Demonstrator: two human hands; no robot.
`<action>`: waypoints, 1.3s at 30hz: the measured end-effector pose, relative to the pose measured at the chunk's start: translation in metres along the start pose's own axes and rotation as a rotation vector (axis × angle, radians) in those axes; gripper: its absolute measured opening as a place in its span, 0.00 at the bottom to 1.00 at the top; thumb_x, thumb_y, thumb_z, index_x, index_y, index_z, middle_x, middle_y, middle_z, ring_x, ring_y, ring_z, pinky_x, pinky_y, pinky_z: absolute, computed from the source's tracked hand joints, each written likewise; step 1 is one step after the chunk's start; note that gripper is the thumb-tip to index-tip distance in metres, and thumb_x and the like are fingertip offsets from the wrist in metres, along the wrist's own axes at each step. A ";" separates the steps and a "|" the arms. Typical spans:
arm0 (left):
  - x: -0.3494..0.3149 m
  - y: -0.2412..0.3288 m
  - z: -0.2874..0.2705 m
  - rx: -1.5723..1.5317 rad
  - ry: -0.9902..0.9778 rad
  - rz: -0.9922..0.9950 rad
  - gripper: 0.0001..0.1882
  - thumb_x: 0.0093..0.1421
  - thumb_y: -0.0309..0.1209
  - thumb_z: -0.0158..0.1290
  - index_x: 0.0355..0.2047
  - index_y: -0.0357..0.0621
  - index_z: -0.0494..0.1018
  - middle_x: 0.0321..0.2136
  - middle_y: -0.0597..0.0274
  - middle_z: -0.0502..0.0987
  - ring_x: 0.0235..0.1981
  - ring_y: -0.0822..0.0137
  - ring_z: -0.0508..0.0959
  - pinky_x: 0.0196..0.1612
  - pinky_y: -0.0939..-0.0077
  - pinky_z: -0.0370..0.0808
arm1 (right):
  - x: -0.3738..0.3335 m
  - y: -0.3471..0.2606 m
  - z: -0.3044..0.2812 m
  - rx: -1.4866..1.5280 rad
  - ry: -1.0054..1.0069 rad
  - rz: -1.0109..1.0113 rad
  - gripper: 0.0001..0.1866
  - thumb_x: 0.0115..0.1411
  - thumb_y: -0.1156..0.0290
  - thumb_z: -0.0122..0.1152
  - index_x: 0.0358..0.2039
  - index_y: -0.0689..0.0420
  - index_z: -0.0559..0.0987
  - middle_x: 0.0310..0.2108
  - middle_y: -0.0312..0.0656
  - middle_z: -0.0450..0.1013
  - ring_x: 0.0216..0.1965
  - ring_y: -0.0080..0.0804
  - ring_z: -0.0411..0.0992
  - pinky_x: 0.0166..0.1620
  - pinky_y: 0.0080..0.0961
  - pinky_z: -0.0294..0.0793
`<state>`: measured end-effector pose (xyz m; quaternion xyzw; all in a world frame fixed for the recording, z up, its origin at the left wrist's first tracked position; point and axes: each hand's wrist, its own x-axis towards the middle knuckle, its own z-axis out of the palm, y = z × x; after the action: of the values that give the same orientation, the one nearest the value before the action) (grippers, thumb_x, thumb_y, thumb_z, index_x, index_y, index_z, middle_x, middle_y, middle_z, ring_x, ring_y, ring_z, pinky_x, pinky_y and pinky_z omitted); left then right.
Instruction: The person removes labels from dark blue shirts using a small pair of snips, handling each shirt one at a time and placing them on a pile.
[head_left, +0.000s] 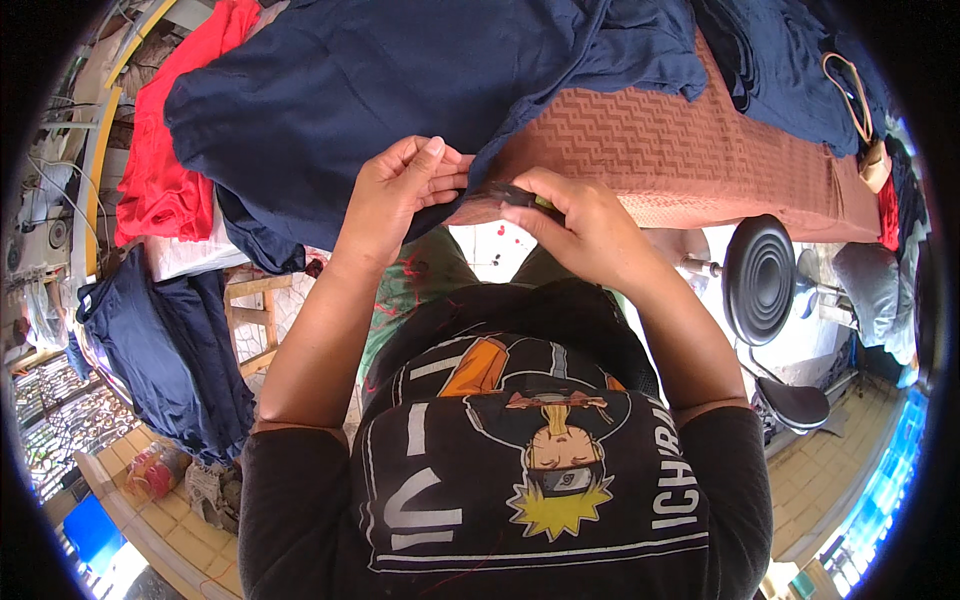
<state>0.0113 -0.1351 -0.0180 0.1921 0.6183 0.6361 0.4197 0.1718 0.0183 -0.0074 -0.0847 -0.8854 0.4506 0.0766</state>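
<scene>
A large navy cloth garment (350,90) lies spread over the table, its lower edge hanging at the near side. My left hand (400,190) is closed at that edge with fingers curled and the thumb on top, holding the fabric. Just to its right, my right hand (585,225) grips small dark thread snips (515,195) with a yellow-green part showing at the palm. The blades point left toward the fabric edge. Most of the tool's handle is hidden inside the hand.
A brown patterned cloth (640,135) covers the table. Red fabric (170,150) lies at the left, and more navy garments (790,75) are piled at the far right. Another navy garment (165,350) hangs at lower left. A round black stool seat (760,280) stands at the right.
</scene>
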 end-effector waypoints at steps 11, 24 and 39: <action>-0.004 0.002 0.005 0.089 -0.016 0.036 0.17 0.67 0.42 0.48 0.36 0.39 0.74 0.40 0.54 0.79 0.38 0.69 0.79 0.46 0.73 0.75 | 0.014 0.002 0.019 -0.175 0.120 -0.090 0.10 0.60 0.65 0.60 0.36 0.57 0.76 0.24 0.49 0.73 0.24 0.49 0.73 0.27 0.39 0.69; -0.007 0.001 0.005 0.166 -0.045 0.005 0.15 0.66 0.39 0.49 0.41 0.39 0.74 0.43 0.52 0.78 0.43 0.63 0.79 0.50 0.70 0.73 | 0.011 0.004 0.019 -0.251 0.104 -0.072 0.10 0.60 0.64 0.59 0.35 0.58 0.75 0.23 0.50 0.73 0.25 0.51 0.73 0.29 0.41 0.69; -0.024 0.073 0.010 1.482 -0.348 0.341 0.08 0.59 0.30 0.53 0.38 0.46 0.79 0.36 0.59 0.81 0.53 0.57 0.74 0.63 0.51 0.55 | 0.002 -0.024 -0.153 -0.911 0.033 0.049 0.17 0.59 0.61 0.57 0.43 0.59 0.74 0.28 0.52 0.76 0.31 0.46 0.77 0.34 0.40 0.74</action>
<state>0.0110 -0.1389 0.0591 0.6118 0.7692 0.0737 0.1692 0.2006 0.1244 0.1014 -0.1377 -0.9897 0.0153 0.0351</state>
